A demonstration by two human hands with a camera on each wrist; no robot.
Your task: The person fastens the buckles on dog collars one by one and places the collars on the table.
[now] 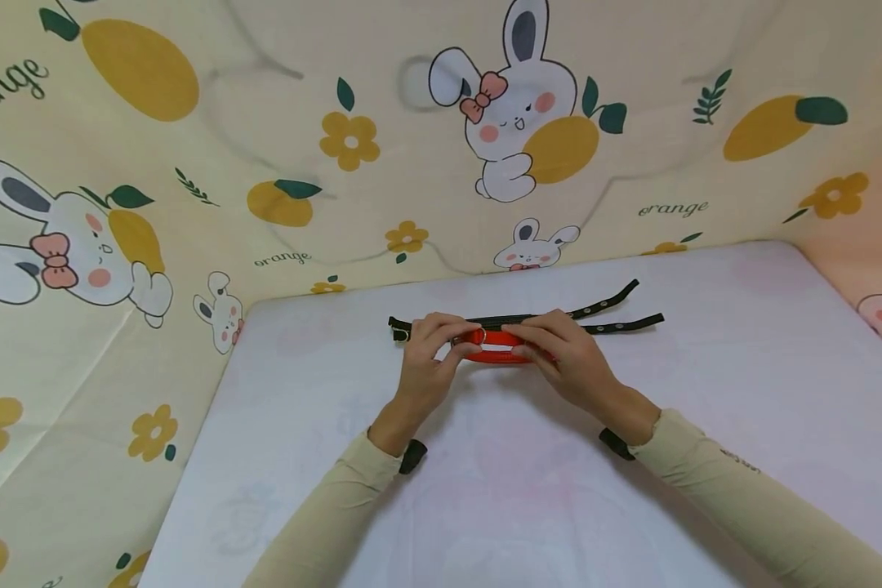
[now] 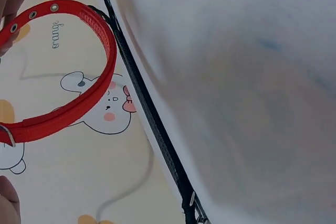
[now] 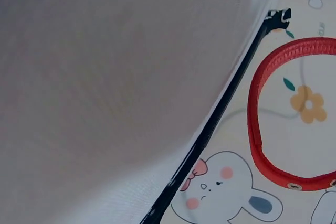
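A red collar (image 1: pixel 501 337) with metal eyelets is bent into a loop between the two hands. My left hand (image 1: pixel 428 355) pinches it near a metal ring, thumb below and fingers above. On the other side my right hand (image 1: pixel 576 359) grips the strap with thumb and fingers. In the left wrist view the red collar (image 2: pixel 84 106) shows its eyelets at the top and a ring at the left edge. The right wrist view catches its curved band (image 3: pixel 254 114), cut off by the frame's edge.
Just behind the hands, black collars (image 1: pixel 610 306) with eyelets lie across the white table (image 1: pixel 514 490), their buckle end (image 1: pixel 399 331) at the left. A cloth wall (image 1: pixel 382 65) printed with rabbits and oranges rises behind the table.
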